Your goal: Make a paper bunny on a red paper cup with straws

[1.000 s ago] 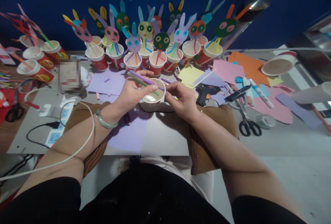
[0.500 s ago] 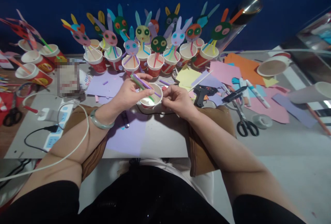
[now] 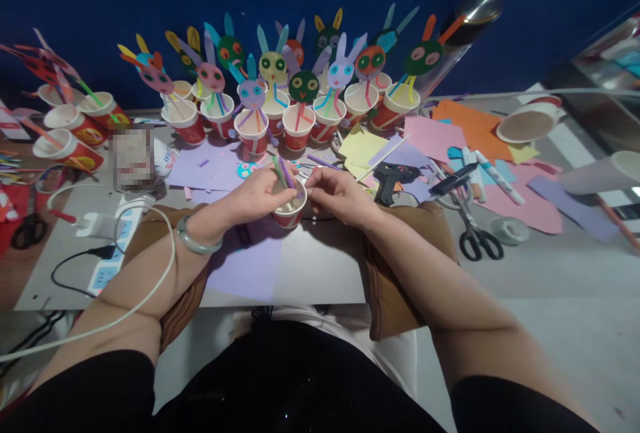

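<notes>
A red and white paper cup point(image 3: 290, 218) is between my hands above the table. Green and purple straws point(image 3: 284, 174) stand in its mouth, and my left hand point(image 3: 257, 194) has its thumb and fingers closed round them at the cup's left rim. On the right side of the cup, my right hand point(image 3: 337, 194) is closed, thumb against fingertips, near the rim; what it pinches is too small to make out. A blue round paper piece with pink spots point(image 3: 247, 170) shows behind my left hand.
Behind the hands stand several cups with paper rabbit heads point(image 3: 303, 86). To the right lie a black glue gun point(image 3: 393, 183), scissors point(image 3: 480, 245), markers point(image 3: 500, 179), tape point(image 3: 509, 230) and coloured paper point(image 3: 434, 139). A power strip point(image 3: 120, 233) and white cable are at the left.
The cup has turned and tilted, and its red side shows more. The straws in my left hand stand more upright. My left hand has shifted slightly right, uncovering the blue paper piece.
</notes>
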The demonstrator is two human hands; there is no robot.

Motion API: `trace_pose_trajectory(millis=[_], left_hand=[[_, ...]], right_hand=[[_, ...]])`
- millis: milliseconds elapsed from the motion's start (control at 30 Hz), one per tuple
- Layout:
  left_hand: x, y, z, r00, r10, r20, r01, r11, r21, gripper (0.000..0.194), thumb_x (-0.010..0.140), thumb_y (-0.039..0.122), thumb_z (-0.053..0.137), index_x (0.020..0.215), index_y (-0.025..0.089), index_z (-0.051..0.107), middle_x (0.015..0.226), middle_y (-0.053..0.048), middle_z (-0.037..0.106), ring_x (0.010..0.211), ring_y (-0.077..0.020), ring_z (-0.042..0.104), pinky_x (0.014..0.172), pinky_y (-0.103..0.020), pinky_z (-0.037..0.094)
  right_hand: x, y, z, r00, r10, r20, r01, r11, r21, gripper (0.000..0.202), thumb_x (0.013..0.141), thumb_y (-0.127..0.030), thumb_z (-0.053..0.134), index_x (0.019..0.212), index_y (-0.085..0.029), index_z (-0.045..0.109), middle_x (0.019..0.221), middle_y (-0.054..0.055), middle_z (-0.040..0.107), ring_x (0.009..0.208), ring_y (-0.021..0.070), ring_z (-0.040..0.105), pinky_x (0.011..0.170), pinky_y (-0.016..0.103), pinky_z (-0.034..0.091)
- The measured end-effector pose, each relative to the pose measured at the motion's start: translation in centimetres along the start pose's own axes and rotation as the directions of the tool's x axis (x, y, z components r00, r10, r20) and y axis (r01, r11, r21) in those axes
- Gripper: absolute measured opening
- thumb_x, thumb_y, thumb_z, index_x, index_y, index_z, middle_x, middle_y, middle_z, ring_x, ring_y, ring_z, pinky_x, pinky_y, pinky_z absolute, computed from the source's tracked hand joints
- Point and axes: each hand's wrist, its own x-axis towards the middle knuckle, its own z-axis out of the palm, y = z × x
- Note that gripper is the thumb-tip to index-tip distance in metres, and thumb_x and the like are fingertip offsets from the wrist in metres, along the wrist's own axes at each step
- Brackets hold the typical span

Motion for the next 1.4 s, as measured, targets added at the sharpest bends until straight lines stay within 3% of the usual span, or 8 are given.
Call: trace_pose_trajectory(millis=[200, 467, 633, 733, 867, 1033, 1233, 1400], left_hand=[[-0.1, 0.4, -0.1, 0.984, -0.016, 0.179, 0.0, 0.996, 0.088, 0.024, 0.091, 0.033, 0.049, 0.098, 0.016, 0.064, 0.096, -0.005, 0.068, 0.09, -0.0202, 0.062, 0.09, -0.037, 0.051], [-0.2, 0.7, 0.0, 0.986, -0.008, 0.165, -0.018, 0.987, 0.158, 0.025, 0.093, 0.035, 0.049, 0.099, 0.015, 0.064, 0.095, -0.007, 0.069, 0.088, -0.021, 0.062, 0.087, -0.037, 0.05], [-0.4, 1.0, -0.3, 0.988, 0.018, 0.154, -0.044, 0.984, 0.173, 0.026, 0.093, 0.034, 0.053, 0.103, 0.015, 0.066, 0.098, -0.006, 0.072, 0.092, -0.0214, 0.065, 0.091, -0.035, 0.05], [-0.4, 1.0, -0.3, 0.99, 0.014, 0.143, -0.038, 0.986, 0.161, 0.025, 0.092, 0.035, 0.056, 0.103, 0.016, 0.069, 0.095, -0.005, 0.073, 0.088, -0.02, 0.065, 0.087, -0.032, 0.05], [-0.3, 0.9, -0.2, 0.993, -0.03, 0.11, 0.012, 0.986, 0.164, 0.029, 0.09, 0.042, 0.062, 0.098, 0.015, 0.073, 0.09, -0.004, 0.073, 0.081, -0.0196, 0.064, 0.077, -0.03, 0.046], [-0.1, 0.9, -0.6, 0.994, -0.028, 0.108, 0.015, 0.993, 0.113, 0.03, 0.088, 0.044, 0.065, 0.087, 0.016, 0.074, 0.082, -0.002, 0.071, 0.078, -0.0174, 0.062, 0.075, -0.029, 0.043], [-0.3, 0.7, -2.0, 0.978, 0.063, 0.197, -0.059, 0.998, -0.028, 0.019, 0.083, 0.031, 0.065, 0.093, 0.016, 0.073, 0.093, -0.003, 0.073, 0.088, -0.0176, 0.065, 0.082, -0.028, 0.048], [-0.2, 1.1, -2.2, 0.978, 0.036, 0.206, -0.029, 0.999, -0.038, 0.028, 0.091, 0.041, 0.062, 0.098, 0.017, 0.075, 0.099, -0.004, 0.075, 0.094, -0.0202, 0.067, 0.088, -0.031, 0.051]], right_hand=[[-0.2, 0.4, 0.6, 0.999, -0.051, 0.0, 0.051, 0.998, -0.036, 0.03, 0.081, -0.04, 0.075, 0.083, -0.023, 0.05, 0.061, -0.006, 0.053, 0.051, 0.0093, 0.049, 0.048, 0.025, 0.04], [-0.2, 0.6, 0.3, 0.98, -0.199, -0.017, 0.188, 0.948, -0.258, 0.014, 0.081, -0.025, 0.064, 0.081, -0.022, 0.05, 0.067, -0.005, 0.051, 0.058, 0.0096, 0.047, 0.054, 0.025, 0.038], [-0.5, 0.3, 0.1, 0.936, -0.333, 0.117, 0.351, 0.847, -0.4, 0.015, 0.085, -0.018, 0.056, 0.098, -0.021, 0.051, 0.077, -0.004, 0.053, 0.063, 0.0104, 0.048, 0.058, 0.025, 0.039], [-0.6, 0.2, -0.2, 0.918, -0.346, 0.196, 0.397, 0.783, -0.478, 0.016, 0.086, -0.015, 0.05, 0.101, -0.021, 0.053, 0.078, -0.003, 0.055, 0.066, 0.0115, 0.048, 0.063, 0.025, 0.04], [-0.4, 0.0, -0.6, 0.913, -0.338, 0.228, 0.408, 0.735, -0.541, 0.015, 0.084, -0.013, 0.045, 0.092, -0.02, 0.056, 0.078, -0.001, 0.057, 0.069, 0.0125, 0.049, 0.066, 0.025, 0.04], [-0.3, 0.0, -0.5, 0.927, -0.318, 0.199, 0.373, 0.739, -0.56, 0.019, 0.082, -0.011, 0.042, 0.086, -0.019, 0.06, 0.08, 0.001, 0.061, 0.073, 0.0134, 0.053, 0.071, 0.025, 0.04], [-0.3, -0.2, -0.4, 0.948, -0.287, 0.14, 0.313, 0.753, -0.579, 0.017, 0.081, -0.014, 0.043, 0.082, -0.019, 0.059, 0.075, 0.0, 0.058, 0.071, 0.0136, 0.05, 0.071, 0.026, 0.039], [-0.5, -0.6, -0.3, 0.961, -0.251, 0.116, 0.271, 0.777, -0.568, 0.016, 0.079, -0.015, 0.042, 0.08, -0.02, 0.057, 0.069, -0.001, 0.054, 0.068, 0.0144, 0.048, 0.069, 0.028, 0.038]])
